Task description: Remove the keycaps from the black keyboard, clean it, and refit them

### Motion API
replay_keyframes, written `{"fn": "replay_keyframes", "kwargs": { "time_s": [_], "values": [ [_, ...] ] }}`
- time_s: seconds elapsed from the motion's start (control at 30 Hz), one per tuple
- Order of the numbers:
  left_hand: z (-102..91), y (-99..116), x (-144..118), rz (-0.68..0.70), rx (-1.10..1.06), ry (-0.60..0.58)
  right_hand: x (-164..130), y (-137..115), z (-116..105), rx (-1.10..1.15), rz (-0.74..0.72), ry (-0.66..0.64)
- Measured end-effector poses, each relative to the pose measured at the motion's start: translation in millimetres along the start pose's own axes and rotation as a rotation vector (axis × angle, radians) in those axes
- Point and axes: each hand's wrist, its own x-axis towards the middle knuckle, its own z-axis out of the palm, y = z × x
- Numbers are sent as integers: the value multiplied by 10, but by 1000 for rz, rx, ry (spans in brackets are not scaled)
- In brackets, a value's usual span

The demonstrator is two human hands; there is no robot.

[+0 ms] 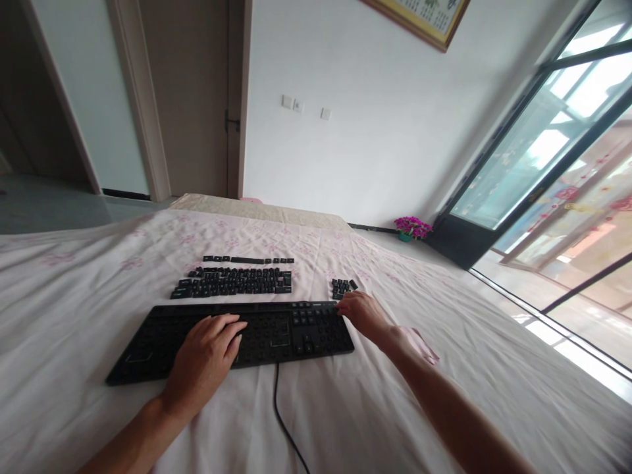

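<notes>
A black keyboard lies on the bed sheet, its larger left part stripped of keycaps and several keycaps still standing at its right end. My left hand lies palm down over the stripped part, fingers stretched out. At the far right corner, my right hand has its fingers curled together at the keyboard's edge; anything between the fingertips is hidden. Beyond the keyboard, loose black keycaps are laid out in rows. A long spacebar lies in the farthest row. A smaller group of keycaps lies just past my right hand.
A black cable runs from the keyboard's near edge toward me. The pale floral sheet is wrinkled. Past the bed are a white wall, a brown door, a pot of pink flowers and a dark-framed glass door.
</notes>
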Motion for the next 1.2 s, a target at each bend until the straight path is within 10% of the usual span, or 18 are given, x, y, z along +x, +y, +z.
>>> {"fn": "replay_keyframes", "kwargs": {
  "time_s": [0.93,1.2],
  "values": [
    [-19,20,11,-13,-16,10,-277,-310,235,-187,59,-3],
    [-40,47,12,-1,14,5,-353,-1,447,480,259,117]
  ]
}}
